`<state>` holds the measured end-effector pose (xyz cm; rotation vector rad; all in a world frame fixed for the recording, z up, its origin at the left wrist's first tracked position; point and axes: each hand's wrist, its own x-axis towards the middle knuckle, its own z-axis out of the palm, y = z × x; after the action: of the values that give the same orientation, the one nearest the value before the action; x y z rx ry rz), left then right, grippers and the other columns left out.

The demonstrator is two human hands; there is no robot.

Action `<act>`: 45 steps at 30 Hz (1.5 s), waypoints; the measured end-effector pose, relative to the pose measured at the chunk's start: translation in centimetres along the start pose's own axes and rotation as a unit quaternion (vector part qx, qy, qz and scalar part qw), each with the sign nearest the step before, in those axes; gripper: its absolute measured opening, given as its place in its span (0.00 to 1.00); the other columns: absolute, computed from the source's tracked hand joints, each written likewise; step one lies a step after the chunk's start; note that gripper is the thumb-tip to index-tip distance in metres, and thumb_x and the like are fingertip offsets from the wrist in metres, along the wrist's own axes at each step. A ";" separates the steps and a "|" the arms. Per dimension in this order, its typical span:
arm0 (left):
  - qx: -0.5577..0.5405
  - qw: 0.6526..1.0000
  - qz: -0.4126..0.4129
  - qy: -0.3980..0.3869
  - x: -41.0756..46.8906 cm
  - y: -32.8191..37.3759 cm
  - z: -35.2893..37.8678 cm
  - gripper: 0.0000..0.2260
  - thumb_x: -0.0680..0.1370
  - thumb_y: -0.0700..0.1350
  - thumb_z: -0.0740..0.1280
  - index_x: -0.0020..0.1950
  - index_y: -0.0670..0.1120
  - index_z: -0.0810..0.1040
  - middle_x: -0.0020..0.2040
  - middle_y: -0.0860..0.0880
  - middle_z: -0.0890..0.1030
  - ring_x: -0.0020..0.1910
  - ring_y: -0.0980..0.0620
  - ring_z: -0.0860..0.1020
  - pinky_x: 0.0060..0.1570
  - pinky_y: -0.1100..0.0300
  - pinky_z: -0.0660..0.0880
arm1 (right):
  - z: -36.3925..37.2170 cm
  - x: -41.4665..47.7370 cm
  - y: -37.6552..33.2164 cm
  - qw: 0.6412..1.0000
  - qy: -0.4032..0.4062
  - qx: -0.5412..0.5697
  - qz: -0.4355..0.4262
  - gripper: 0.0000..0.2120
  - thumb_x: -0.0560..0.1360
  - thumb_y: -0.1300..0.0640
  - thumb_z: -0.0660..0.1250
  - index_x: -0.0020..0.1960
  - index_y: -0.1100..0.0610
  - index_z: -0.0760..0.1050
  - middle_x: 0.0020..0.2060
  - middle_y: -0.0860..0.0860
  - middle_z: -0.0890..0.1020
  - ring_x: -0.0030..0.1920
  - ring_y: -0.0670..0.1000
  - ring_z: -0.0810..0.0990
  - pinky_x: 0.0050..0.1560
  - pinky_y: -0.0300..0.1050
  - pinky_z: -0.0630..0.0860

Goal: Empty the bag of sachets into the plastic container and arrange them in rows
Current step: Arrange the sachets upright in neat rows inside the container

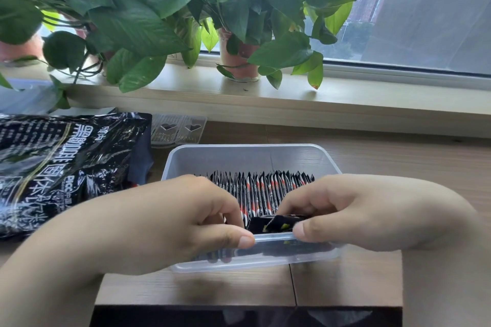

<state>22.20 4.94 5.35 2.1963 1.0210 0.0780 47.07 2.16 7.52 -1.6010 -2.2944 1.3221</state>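
Observation:
A clear plastic container (249, 159) sits on the wooden table in front of me. A row of black-and-red sachets (265, 188) stands upright on edge across its middle. Both hands reach into its near side. My left hand (170, 220) has its fingers curled down into the container and its thumb on the near rim. My right hand (353, 210) pinches a few dark sachets (276, 223) lying near the front wall, thumb at the rim. The black sachet bag (61, 167) lies crumpled to the left.
Potted green plants (239, 61) stand on the windowsill behind the table. A clear lid with heart cut-outs (178, 129) lies behind the container, beside the bag. The table's near edge (239, 305) runs just below my hands.

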 end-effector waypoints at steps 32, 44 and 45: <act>-0.292 0.844 0.035 0.449 2.6 0.8 -0.5 0.08 0.77 0.42 0.72 0.45 0.56 0.82 0.39 0.50 0.88 0.41 0.39 0.86 0.46 0.38 0.82 | 0.1 2.8 -1.4 0.858 0.442 0.224 -0.137 0.09 0.80 0.56 0.66 0.51 0.42 0.80 0.40 0.49 0.87 0.42 0.53 0.86 0.42 0.54 0.84; -0.427 0.809 0.082 0.395 3.3 1.9 -0.9 0.05 0.68 0.38 0.76 0.33 0.45 0.83 0.37 0.40 0.86 0.32 0.49 0.85 0.29 0.58 0.81 | 3.2 7.6 -4.5 0.815 0.505 0.244 -0.144 0.04 0.75 0.55 0.70 0.48 0.45 0.79 0.40 0.39 0.86 0.42 0.39 0.83 0.45 0.36 0.77; -0.427 0.807 0.081 0.400 3.2 1.7 -1.1 0.04 0.64 0.41 0.77 0.33 0.45 0.83 0.38 0.40 0.86 0.33 0.48 0.85 0.30 0.57 0.81 | 3.2 7.7 -4.5 0.815 0.503 0.246 -0.147 0.04 0.75 0.55 0.70 0.47 0.45 0.80 0.39 0.39 0.86 0.41 0.39 0.83 0.43 0.33 0.76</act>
<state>25.21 7.01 6.50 1.3485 0.9191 1.3649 38.59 5.81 5.29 -1.2182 -1.3157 0.6233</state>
